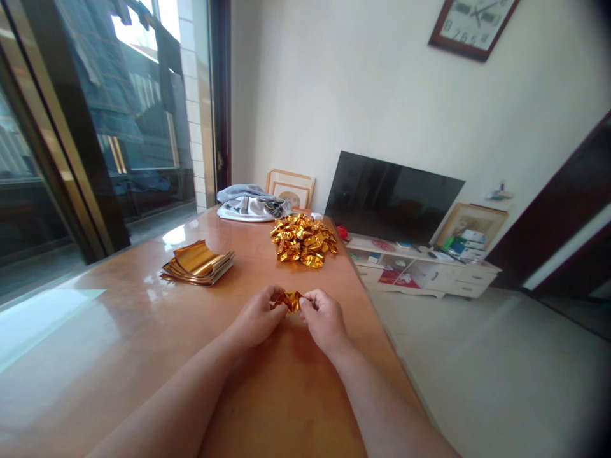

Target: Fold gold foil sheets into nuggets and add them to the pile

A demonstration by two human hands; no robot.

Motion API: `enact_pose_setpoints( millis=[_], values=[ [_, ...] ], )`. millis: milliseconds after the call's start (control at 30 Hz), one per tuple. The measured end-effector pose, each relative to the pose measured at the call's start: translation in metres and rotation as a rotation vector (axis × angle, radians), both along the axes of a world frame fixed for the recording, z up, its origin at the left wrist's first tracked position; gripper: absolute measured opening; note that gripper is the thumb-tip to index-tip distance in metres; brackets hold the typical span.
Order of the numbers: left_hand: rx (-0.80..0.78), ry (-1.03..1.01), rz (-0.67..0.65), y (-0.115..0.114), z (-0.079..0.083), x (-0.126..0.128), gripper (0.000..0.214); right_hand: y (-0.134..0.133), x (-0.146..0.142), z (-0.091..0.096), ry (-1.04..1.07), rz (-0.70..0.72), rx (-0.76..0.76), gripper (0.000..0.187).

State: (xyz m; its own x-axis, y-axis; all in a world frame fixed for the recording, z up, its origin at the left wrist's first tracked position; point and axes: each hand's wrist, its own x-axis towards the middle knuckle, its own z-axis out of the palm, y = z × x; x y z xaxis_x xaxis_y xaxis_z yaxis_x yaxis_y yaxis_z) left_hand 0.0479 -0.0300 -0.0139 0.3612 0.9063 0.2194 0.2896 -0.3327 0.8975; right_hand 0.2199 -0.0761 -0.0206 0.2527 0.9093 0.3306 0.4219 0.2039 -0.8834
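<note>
Between my two hands, just above the wooden table (157, 356), is a folded piece of gold foil paper (292, 301). My left hand (262, 315) pinches its left end, and my right hand (324, 318) pinches its right end with thumb and fingers. Beyond my hands rises a heap of folded gold foil pieces (303, 242), shiny and crumpled in shape. Left of it lies a stack of flat gold foil sheets (198, 264), the top ones curling up. My fingers partly cover the piece I hold.
Folded clothes (251, 203) lie at the table's far end, near leaning picture frames (291, 187). A television (394, 197) stands on a white cabinet (424, 273) past the table's right edge. Glass sliding doors (128, 114) are at left, and a clock (472, 25) hangs on the wall.
</note>
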Motion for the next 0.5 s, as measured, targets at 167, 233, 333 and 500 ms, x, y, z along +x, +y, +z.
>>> enact_pose_setpoints(
  millis=[167,233,333,500],
  values=[
    [-0.094,0.077,0.037,0.0005,0.0002,-0.0022,0.022,-0.0002,-0.0007,0.0018,0.034,-0.001,0.017,0.021],
    [-0.112,0.050,0.012,0.0014,-0.0011,-0.0018,0.021,-0.0001,-0.0010,0.0022,0.042,0.024,0.003,0.024],
    [-0.109,-0.011,-0.014,0.0016,-0.0015,0.0000,0.022,-0.0005,-0.0011,0.0029,0.031,0.080,-0.010,0.030],
    [-0.067,-0.100,-0.031,-0.0010,0.0028,0.0034,0.030,-0.0031,-0.0021,0.0042,-0.027,0.123,0.042,0.035]
  ],
)
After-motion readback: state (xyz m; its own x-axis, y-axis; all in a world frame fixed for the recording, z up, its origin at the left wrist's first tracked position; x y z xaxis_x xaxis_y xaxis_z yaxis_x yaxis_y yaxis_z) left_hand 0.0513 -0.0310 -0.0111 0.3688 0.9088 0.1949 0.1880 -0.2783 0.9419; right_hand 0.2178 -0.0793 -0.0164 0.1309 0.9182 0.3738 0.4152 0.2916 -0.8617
